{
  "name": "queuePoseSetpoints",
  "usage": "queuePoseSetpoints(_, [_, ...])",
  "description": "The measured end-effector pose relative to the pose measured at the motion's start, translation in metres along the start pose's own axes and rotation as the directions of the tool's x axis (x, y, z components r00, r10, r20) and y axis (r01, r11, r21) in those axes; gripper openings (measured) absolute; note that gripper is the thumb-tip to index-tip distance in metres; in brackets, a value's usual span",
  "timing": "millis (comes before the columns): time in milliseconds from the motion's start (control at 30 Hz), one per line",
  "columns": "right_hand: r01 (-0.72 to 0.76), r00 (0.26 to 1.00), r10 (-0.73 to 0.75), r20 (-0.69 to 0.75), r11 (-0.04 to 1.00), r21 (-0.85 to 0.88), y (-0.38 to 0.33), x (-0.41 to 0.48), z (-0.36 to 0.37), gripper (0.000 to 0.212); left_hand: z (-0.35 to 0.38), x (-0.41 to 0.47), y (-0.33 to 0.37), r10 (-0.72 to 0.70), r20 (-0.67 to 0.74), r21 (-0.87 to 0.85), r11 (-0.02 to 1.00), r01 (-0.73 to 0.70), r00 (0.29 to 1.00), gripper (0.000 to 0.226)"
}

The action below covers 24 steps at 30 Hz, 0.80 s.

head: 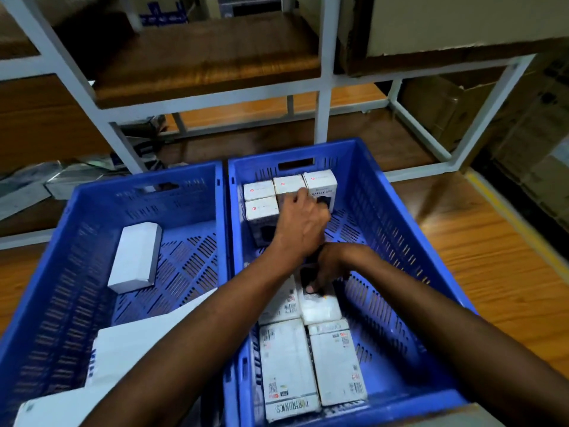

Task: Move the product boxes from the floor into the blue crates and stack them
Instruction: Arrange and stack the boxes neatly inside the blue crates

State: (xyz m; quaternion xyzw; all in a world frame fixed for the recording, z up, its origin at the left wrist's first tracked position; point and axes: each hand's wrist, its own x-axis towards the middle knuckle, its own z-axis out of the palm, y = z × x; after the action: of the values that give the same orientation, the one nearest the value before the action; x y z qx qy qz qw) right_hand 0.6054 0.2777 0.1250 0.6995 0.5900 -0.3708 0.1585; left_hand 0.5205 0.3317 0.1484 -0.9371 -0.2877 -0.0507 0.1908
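I am reaching my left hand (303,221) across to the far-left corner of the right crate (397,211), fingers curled round the end box (321,184) of the upright row (259,190), thumb on its front. My right hand (334,268) is sitting under that wrist at the crate's middle, fingertips (311,289) pinching down on a flat box (320,309). The danger, I judge, is the crossing. If I am lifting the flat box while my left forearm is passing over it, I could bump the arm, jolt the end box and tip the row, which is standing tall and narrow with bare floor in front of it. A fingertip pinch on a glossy wrap could also be slipping. The flat box is lying face up, its long axis running from the near edge toward the far edge, dark-printed end pointing far. It is just beyond two more flat boxes (288,365) against the near edge. The row's boxes are pointing up, long axes vertical, logo ends on top. Standing the flat box up beside them means turning it a quarter.
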Motion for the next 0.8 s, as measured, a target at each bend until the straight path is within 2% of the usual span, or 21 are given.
queuePoseSetpoints(67, [0.021,0.999,-0.025,0.032,0.992,0.123,0.005,-0.002,-0.007,0.074,-0.002,-0.003,0.004,0.032,-0.021,-0.058,0.998,-0.033,0.999,0.01])
queuePoseSetpoints(167, [0.167,0.986,-0.169,0.003,0.979,0.115,0.012,-0.011,-0.02,0.057,-0.003,-0.003,0.002,-0.022,-0.111,-0.155,0.988,0.004,0.994,0.008])
queuePoseSetpoints(200, [0.216,0.976,-0.211,-0.05,0.964,0.153,0.013,-0.016,-0.024,0.053,-0.002,-0.001,0.0,-0.071,-0.145,-0.208,0.977,0.039,0.987,0.012])
queuePoseSetpoints(267, [0.296,0.952,-0.245,-0.182,0.888,0.352,0.024,-0.019,-0.036,0.041,0.0,0.004,-0.006,-0.208,-0.208,-0.324,0.937,0.133,0.956,0.025])
queuePoseSetpoints(333, [0.351,0.914,-0.174,-0.366,0.79,0.502,0.038,-0.021,-0.049,0.047,-0.002,0.007,-0.011,-0.386,-0.194,-0.48,0.839,0.256,0.902,0.037])
queuePoseSetpoints(400, [0.365,0.864,0.017,-0.504,0.668,0.648,0.049,-0.027,-0.059,0.058,-0.004,0.008,-0.016,-0.526,-0.069,-0.638,0.676,0.367,0.848,0.047])
queuePoseSetpoints(433, [0.394,0.84,0.12,-0.529,0.535,0.748,0.051,-0.03,-0.061,0.058,-0.004,0.01,-0.019,-0.587,0.011,-0.716,0.56,0.416,0.809,0.051])
queuePoseSetpoints(467, [0.45,0.824,0.194,-0.533,0.349,0.822,0.053,-0.03,-0.062,0.057,-0.001,0.013,-0.021,-0.628,0.103,-0.776,0.434,0.458,0.771,0.057])
queuePoseSetpoints(533, [0.536,0.834,0.2,-0.515,-0.067,0.841,0.054,-0.028,-0.064,0.055,-0.002,0.017,-0.024,-0.646,0.307,-0.843,0.157,0.514,0.699,0.072])
queuePoseSetpoints(567, [0.535,0.844,0.158,-0.512,-0.205,0.82,0.053,-0.023,-0.063,0.057,-0.003,0.019,-0.025,-0.618,0.413,-0.861,-0.025,0.508,0.669,0.077])
queuePoseSetpoints(600, [0.529,0.848,0.121,-0.516,-0.257,0.809,0.049,-0.02,-0.06,0.059,-0.006,0.021,-0.025,-0.558,0.503,-0.858,-0.229,0.46,0.66,0.077])
queuePoseSetpoints(633, [0.519,0.854,0.105,-0.51,-0.238,0.821,0.044,-0.019,-0.058,0.059,-0.006,0.021,-0.024,-0.483,0.556,-0.826,-0.414,0.383,0.676,0.072])
queuePoseSetpoints(667, [0.515,0.857,0.097,-0.506,-0.182,0.838,0.039,-0.019,-0.057,0.056,-0.007,0.022,-0.025,-0.444,0.559,-0.794,-0.53,0.299,0.7,0.065])
queuePoseSetpoints(733, [0.517,0.853,0.12,-0.508,-0.059,0.854,0.034,-0.022,-0.058,0.043,-0.007,0.022,-0.032,-0.461,0.515,-0.785,-0.592,0.182,0.723,0.056])
queuePoseSetpoints(800, [0.529,0.832,0.151,-0.535,0.078,0.845,0.039,-0.024,-0.061,0.041,-0.001,0.02,-0.04,-0.503,0.443,-0.833,-0.537,0.134,0.742,0.055])
